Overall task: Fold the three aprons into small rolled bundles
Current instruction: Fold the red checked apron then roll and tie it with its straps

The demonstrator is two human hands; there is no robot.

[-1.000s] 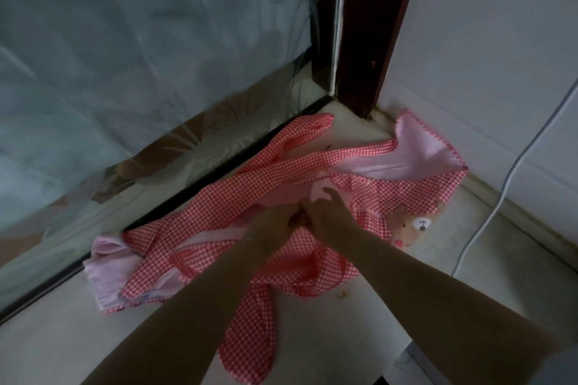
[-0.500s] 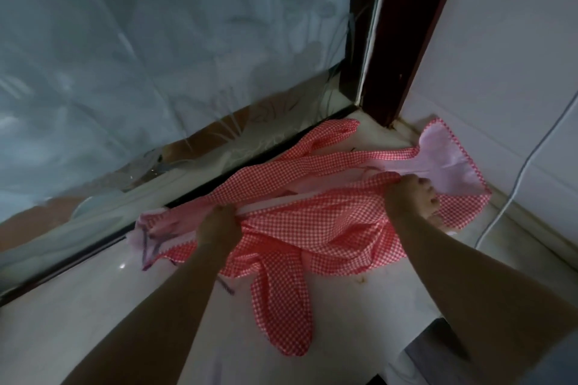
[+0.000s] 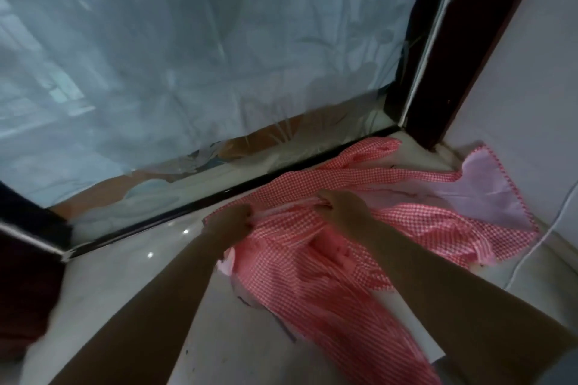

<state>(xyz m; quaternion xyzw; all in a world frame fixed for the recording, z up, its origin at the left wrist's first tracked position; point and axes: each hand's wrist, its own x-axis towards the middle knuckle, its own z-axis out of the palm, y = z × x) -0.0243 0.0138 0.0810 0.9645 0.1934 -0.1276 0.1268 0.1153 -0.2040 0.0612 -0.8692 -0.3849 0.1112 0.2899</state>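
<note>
Both hands, left hand [image 3: 228,225] and right hand [image 3: 342,208], grip the rumpled red-checked apron [image 3: 416,222] with pink lining.

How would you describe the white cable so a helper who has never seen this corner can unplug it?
Start at the dark door frame in the corner, then follow the pale wall to its right down to the floor. The white cable is a thin cord running down that wall and along the floor, just past the red checked apron. It is the only cord in view.
</note>
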